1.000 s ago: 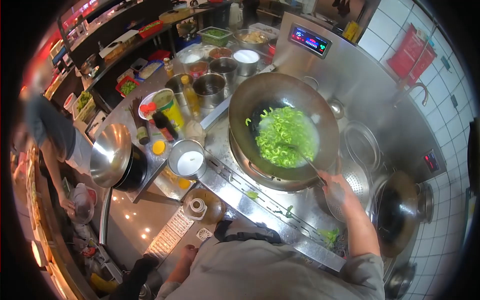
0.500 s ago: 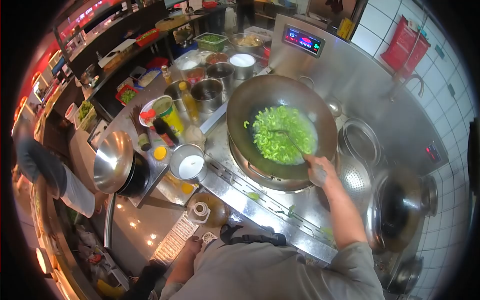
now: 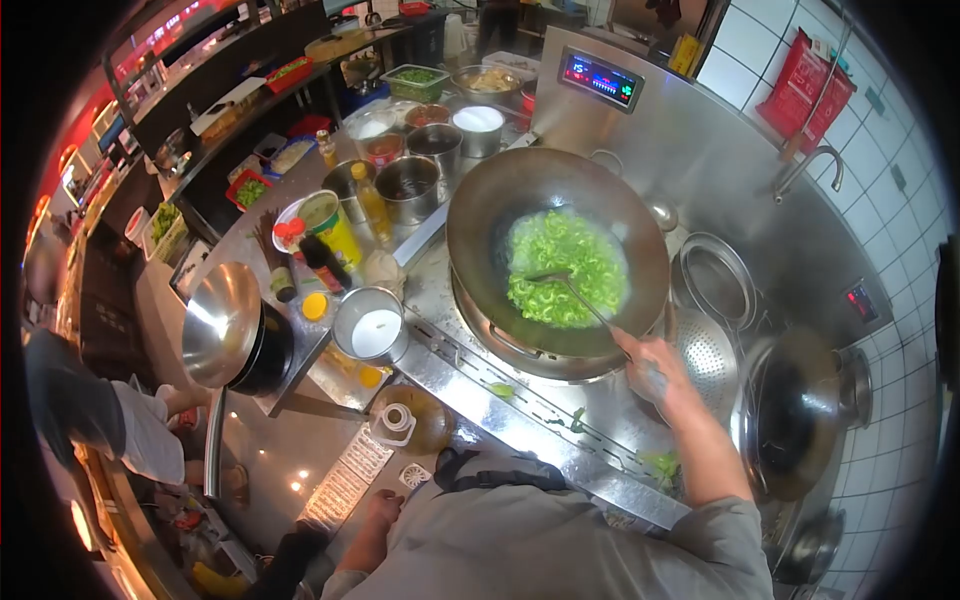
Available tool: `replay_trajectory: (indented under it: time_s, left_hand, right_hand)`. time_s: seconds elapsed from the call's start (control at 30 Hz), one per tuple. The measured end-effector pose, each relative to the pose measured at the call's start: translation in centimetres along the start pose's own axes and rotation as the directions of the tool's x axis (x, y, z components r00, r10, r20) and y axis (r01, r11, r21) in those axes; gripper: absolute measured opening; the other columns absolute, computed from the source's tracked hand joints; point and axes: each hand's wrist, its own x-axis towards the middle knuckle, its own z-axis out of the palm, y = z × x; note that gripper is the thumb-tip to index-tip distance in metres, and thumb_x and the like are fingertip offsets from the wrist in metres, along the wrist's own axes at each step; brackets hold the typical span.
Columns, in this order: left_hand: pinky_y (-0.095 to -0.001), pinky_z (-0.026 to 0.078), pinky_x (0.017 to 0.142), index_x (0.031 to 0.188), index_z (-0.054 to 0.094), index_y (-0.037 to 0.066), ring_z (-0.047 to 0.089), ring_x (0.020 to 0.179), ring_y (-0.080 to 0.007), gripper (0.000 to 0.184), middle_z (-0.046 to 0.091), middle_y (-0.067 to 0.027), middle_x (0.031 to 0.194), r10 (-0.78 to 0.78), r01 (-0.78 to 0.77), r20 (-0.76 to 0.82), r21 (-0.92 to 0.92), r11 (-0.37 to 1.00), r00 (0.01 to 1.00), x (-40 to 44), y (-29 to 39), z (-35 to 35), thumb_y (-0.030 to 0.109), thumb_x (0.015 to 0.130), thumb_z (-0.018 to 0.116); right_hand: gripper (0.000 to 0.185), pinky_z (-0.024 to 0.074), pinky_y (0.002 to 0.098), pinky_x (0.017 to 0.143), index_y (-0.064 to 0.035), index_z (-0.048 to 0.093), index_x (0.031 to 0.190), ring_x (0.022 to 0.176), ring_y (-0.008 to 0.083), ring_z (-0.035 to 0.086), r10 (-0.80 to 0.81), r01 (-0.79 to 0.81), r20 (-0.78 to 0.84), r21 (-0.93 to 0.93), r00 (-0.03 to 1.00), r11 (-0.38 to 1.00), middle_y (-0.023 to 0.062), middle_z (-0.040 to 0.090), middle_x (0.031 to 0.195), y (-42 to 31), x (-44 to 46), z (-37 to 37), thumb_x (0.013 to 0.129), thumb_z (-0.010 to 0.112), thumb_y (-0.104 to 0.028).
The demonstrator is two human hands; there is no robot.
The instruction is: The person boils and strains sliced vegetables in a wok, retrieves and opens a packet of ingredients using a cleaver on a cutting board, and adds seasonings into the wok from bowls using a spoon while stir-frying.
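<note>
My right hand (image 3: 652,368) is closed around the handle of a long metal ladle (image 3: 585,303). The ladle's head rests among chopped green vegetables (image 3: 575,260) in pale liquid inside a large wok (image 3: 480,210). Steam rises over the greens. My left hand (image 3: 382,508) hangs low beside my body, fingers loosely curled, with nothing visible in it. Below the wok, a steel stove top (image 3: 430,290) carries a few stray green leaves (image 3: 577,420).
Left of the wok stand a pot with white contents (image 3: 370,325), an oil bottle (image 3: 372,200), and a long-handled pan (image 3: 225,320). A perforated strainer (image 3: 705,360) and another wok (image 3: 800,415) lie right. Another person (image 3: 85,410) is at far left.
My right hand and the ladle have shifted slightly down and right, and the greens are rearranged. My left hand has moved a little lower. The other person's legs now show more.
</note>
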Motion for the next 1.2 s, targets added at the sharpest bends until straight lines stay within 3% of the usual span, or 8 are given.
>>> replay_trajectory:
  time_s: [0.1,0.27,0.43,0.53,0.6,0.8,1.0,1.2]
  left_hand:
    - [-0.0335,0.051,0.063,0.104,0.062,0.000,0.063,0.068,-0.0202,0.036,0.065,-0.0144,0.083,0.217,-0.208,-0.049,0.141,0.968,0.975,4.0,-4.2,1.3,0.019,0.074,0.070]
    - [-0.0345,0.051,0.065,0.106,0.060,0.000,0.063,0.069,-0.0212,0.040,0.065,-0.0145,0.082,0.130,-0.128,-0.023,0.058,0.990,0.991,2.2,-0.9,0.8,0.022,0.074,0.070]
    - [-0.0360,0.050,0.072,0.107,0.060,0.000,0.064,0.078,-0.0251,0.042,0.065,-0.0174,0.087,0.117,-0.119,0.025,0.159,0.980,0.993,2.2,0.5,0.0,0.025,0.075,0.069]
    - [-0.0300,0.051,0.067,0.099,0.062,-0.001,0.062,0.071,-0.0191,0.035,0.065,-0.0092,0.079,0.182,-0.166,-0.073,0.184,0.969,0.981,5.4,-2.4,1.4,0.021,0.074,0.072]
    - [-0.0373,0.045,0.089,0.107,0.062,0.004,0.058,0.103,-0.0321,0.045,0.062,-0.0203,0.106,0.104,-0.103,-0.017,0.066,0.993,0.994,6.1,-2.4,2.0,0.031,0.072,0.069]
    - [-0.0390,0.043,0.092,0.111,0.061,0.006,0.055,0.109,-0.0319,0.047,0.059,-0.0200,0.113,0.118,-0.136,0.071,0.369,0.920,0.991,-0.9,4.3,0.4,0.035,0.074,0.062]
    - [-0.0393,0.045,0.091,0.113,0.060,0.005,0.056,0.108,-0.0320,0.047,0.059,-0.0200,0.114,0.111,-0.106,-0.003,0.262,0.959,0.994,-1.6,4.5,0.9,0.031,0.074,0.061]
    - [-0.0398,0.046,0.089,0.106,0.064,0.003,0.058,0.103,-0.0335,0.043,0.060,-0.0215,0.110,0.078,-0.073,-0.006,0.303,0.950,0.997,-2.7,2.2,1.4,0.032,0.074,0.060]
  right_hand:
    - [0.049,0.0497,0.0450,0.075,-0.0175,0.055,0.121,0.084,0.0383,0.062,0.019,-0.010,-0.071,0.125,0.997,0.992,0.0211,0.064,0.087,0.7,-0.1,0.3,0.075,0.048,-0.002]
    - [0.052,0.0500,0.0438,0.075,-0.0186,0.056,0.121,0.084,0.0376,0.062,0.008,0.058,-0.298,0.212,0.955,0.976,0.0198,0.064,0.087,4.5,-0.5,5.5,0.071,0.057,-0.001]
    - [0.049,0.0487,0.0446,0.072,-0.0146,0.057,0.117,0.080,0.0394,0.062,0.214,-0.177,-0.097,0.293,0.972,0.940,0.0232,0.062,0.085,2.9,-5.4,5.6,0.070,0.057,-0.001]
    - [0.048,0.0497,0.0426,0.071,-0.0106,0.056,0.117,0.079,0.0398,0.062,0.199,-0.034,-0.349,0.425,0.916,0.905,0.0243,0.062,0.086,3.9,-7.2,9.2,0.070,0.057,0.000]
    - [0.046,0.0502,0.0411,0.070,-0.0049,0.055,0.117,0.076,0.0395,0.063,0.228,0.020,-0.423,0.507,0.877,0.862,0.0246,0.062,0.085,3.1,-8.0,10.5,0.072,0.058,-0.003]
    - [0.052,0.0494,0.0367,0.073,-0.0031,0.045,0.127,0.077,0.0315,0.063,0.397,0.030,-0.442,0.697,0.805,0.716,0.0185,0.064,0.089,0.8,-7.4,18.1,0.077,0.055,-0.008]
    - [0.055,0.0512,0.0340,0.063,-0.0086,0.038,0.132,0.069,0.0280,0.062,0.207,0.240,-0.685,0.496,0.698,0.835,0.0114,0.063,0.084,3.2,-6.5,23.8,0.079,0.054,-0.008]
    - [0.059,0.0478,0.0402,0.079,0.0046,0.038,0.128,0.092,0.0351,0.058,0.220,0.162,-0.530,0.581,0.819,0.798,0.0244,0.056,0.106,3.0,-8.3,21.7,0.086,0.056,-0.033]
